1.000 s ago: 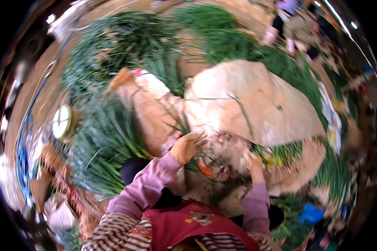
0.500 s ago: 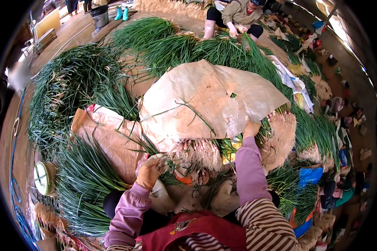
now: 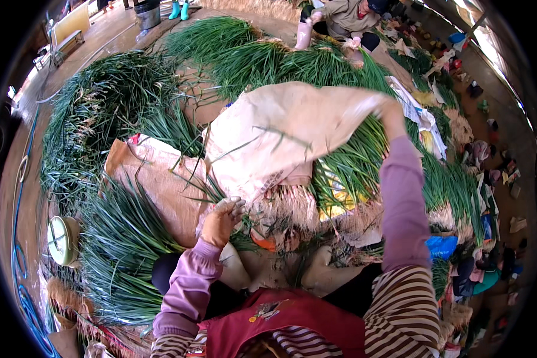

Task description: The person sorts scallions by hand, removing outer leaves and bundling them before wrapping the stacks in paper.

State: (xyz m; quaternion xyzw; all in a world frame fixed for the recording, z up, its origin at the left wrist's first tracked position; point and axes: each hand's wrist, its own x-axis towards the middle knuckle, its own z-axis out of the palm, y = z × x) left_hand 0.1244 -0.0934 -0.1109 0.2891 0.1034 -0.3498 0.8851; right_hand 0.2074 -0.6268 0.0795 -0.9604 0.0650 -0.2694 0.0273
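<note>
R hand (image 3: 389, 114) clamped on beige sheet (image 3: 274, 113), sheet's R edge held up, bit blurred. L hand (image 3: 222, 222) nr sheet's lower-L edge, fingers part-curled; can't quite tell if it's got anything. Green onions (image 3: 355, 158) showing under sheet's R side; onion heap (image 3: 122, 250) L of sheet, pale tub (image 3: 62, 240) further L; co-worker (image 3: 346, 21) beyond sheet.

The right hand (image 3: 391, 114) grips the raised, blurred right edge of a large pale-beige flexible sheet (image 3: 262, 119) above long green leafy stalks (image 3: 355, 158). The left hand (image 3: 219, 223), fingers half curled, is near the sheet's lower edge; whether it holds anything is unclear. A round pale-green tub (image 3: 58, 240) stands at far left, beside dark-green leaves (image 3: 122, 238).
</note>
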